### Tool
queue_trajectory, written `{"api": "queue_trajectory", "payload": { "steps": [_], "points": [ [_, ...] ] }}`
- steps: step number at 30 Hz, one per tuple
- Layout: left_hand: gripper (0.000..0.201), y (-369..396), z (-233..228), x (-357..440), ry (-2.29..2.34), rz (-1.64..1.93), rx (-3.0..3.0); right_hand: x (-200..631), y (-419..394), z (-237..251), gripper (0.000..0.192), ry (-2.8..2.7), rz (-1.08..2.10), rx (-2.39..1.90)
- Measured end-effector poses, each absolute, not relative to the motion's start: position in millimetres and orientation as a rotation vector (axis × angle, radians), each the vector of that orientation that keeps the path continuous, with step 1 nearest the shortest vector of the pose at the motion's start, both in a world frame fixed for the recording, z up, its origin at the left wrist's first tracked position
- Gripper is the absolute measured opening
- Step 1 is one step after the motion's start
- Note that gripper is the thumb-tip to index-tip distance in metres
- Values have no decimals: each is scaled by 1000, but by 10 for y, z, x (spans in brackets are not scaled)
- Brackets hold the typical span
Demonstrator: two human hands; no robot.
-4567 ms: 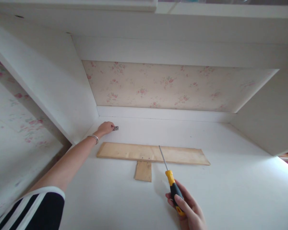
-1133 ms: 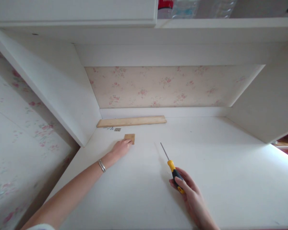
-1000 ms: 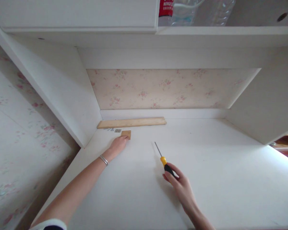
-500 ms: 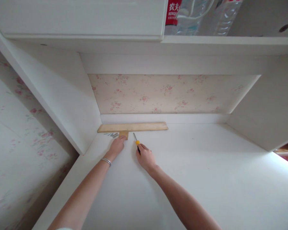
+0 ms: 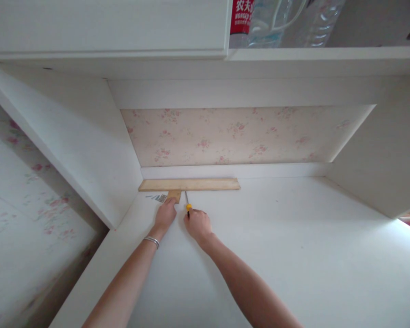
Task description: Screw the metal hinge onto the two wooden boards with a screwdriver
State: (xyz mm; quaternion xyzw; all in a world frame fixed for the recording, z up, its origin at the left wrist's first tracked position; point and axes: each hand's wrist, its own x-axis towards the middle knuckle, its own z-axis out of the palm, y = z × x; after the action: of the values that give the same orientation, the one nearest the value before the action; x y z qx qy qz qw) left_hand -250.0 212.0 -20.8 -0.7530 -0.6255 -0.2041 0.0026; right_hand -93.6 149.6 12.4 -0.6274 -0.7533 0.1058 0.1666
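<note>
While my left hand (image 5: 164, 217) lies flat with its fingertips pressing the small wooden block (image 5: 174, 196) against the long wooden strip (image 5: 191, 184) at the back of the white desk (image 5: 294, 255), my right hand (image 5: 198, 224) is clenched around the yellow-handled screwdriver (image 5: 187, 206). Its shaft points at the strip, just beside the block. A few screws (image 5: 156, 197) lie left of the block.

Silver bracelet (image 5: 152, 241) on left wrist, bare forearms

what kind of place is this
Most likely a room at home, at a built-in white desk under a shelf: floral wallpaper behind, water bottles above, and wooden strips with a screwdriver.
</note>
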Motion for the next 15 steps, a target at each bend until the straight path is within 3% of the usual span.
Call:
{"api": "queue_trajectory", "payload": {
  "steps": [15],
  "points": [
    [39,2196,-236,-2529,-1932,-743,-2400,-837,1540,97,33,-2028,257,-1836]
  ]
}}
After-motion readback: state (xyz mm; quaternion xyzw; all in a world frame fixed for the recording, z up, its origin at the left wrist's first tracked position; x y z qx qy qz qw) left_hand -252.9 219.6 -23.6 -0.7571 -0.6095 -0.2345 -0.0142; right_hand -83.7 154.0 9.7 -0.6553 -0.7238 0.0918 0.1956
